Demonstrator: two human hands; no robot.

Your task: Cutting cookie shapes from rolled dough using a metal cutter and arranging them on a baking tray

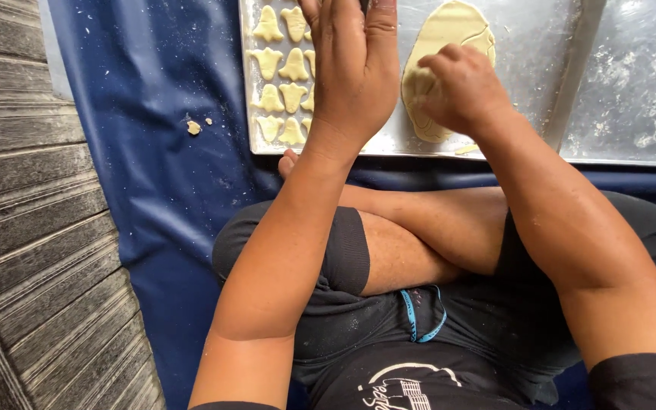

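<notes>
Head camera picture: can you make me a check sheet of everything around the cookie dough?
Surface: a metal tray, dusted with flour, lying on a blue sheet on the floor.
Job's things: a flat rolled dough sheet with shapes cut into it; cut-out dough shapes lined up in rows at the tray's left end.
Clutter: small dough crumbs and flour specks on the blue sheet.
Grippers: left hand flat and open above the tray, beside the cut-out shapes; right hand curled, pressing down on the dough sheet, anything under it hidden.
Cables: nothing seen.
Surroundings: grey wooden planks at the left; the person sits cross-legged in dark clothes.
</notes>
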